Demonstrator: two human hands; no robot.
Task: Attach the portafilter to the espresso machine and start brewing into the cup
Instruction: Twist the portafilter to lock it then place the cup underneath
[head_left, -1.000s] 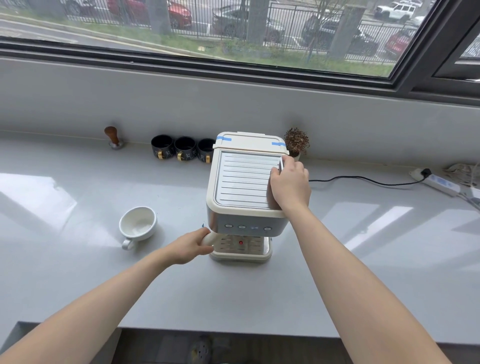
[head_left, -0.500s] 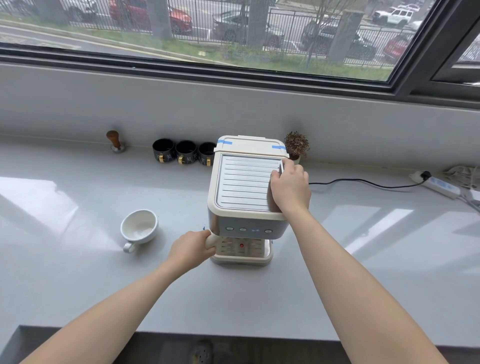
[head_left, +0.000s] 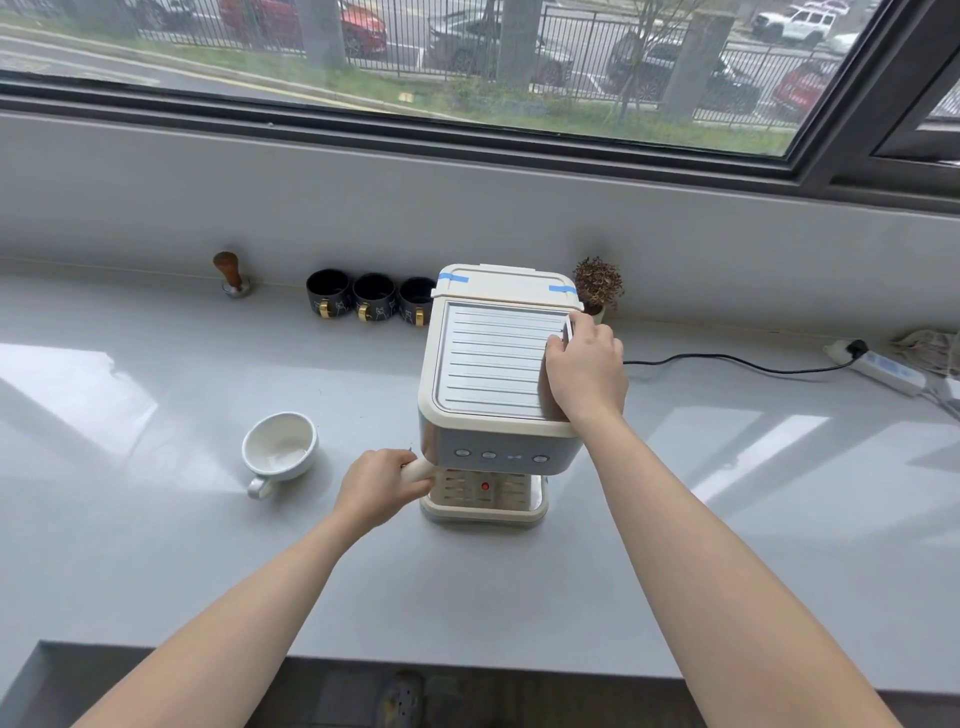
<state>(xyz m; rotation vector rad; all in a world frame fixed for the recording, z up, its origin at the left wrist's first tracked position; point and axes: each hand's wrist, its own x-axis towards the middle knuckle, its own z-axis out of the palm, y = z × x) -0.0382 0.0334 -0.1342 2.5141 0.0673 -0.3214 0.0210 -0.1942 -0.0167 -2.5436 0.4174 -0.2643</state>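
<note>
A cream and grey espresso machine (head_left: 493, 364) stands on the white counter, its button row facing me. My left hand (head_left: 376, 486) is closed around the cream portafilter handle (head_left: 418, 469), which sticks out leftward from under the machine's front; the portafilter's head is hidden beneath the machine body. My right hand (head_left: 584, 371) lies on the right side of the machine's ribbed top, fingers curled over the edge. An empty white cup (head_left: 279, 449) sits on the counter to the left of the machine, its handle toward me.
Three dark mugs (head_left: 374, 299) line the back wall left of the machine, with a wooden-handled tamper (head_left: 231, 275) further left. A small dried plant (head_left: 597, 286) stands behind the machine. A black cord (head_left: 727, 361) runs right to a power strip (head_left: 883, 369).
My left hand has swung the portafilter handle slightly right, toward the machine's front. My right hand stays on the machine's top. The view has shifted a little.
</note>
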